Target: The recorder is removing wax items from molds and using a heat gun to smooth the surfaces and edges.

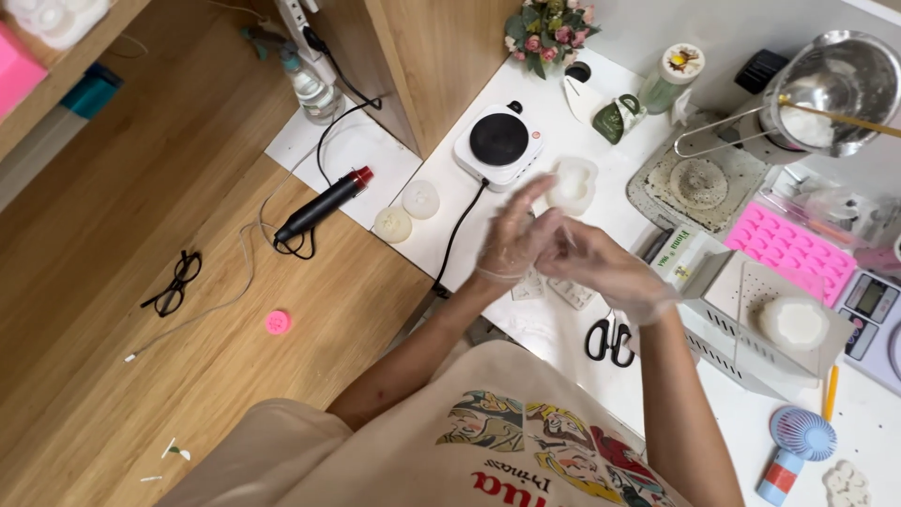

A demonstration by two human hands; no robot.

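Note:
Both my hands wear thin clear gloves and meet above the white table [469, 225]. My left hand [511, 242] is raised with its fingers stretched out and blurred. My right hand [605, 270] reaches across, and its fingertips touch the left hand's palm; what they pinch is unclear. Just beyond the hands lies a white silicone mould [572, 184]. Small clear moulds [568, 293] lie under the hands, and black scissors [610, 340] lie beside my right forearm.
A small white hot plate [497, 143] stands at the back, its cord running toward me. To the right are a pink mould tray [793, 249], an open white box [732, 347] holding a round white piece, a scale [873, 305] and a steel pot [840, 80]. A heat gun [324, 205] and glasses [174, 282] lie at the left.

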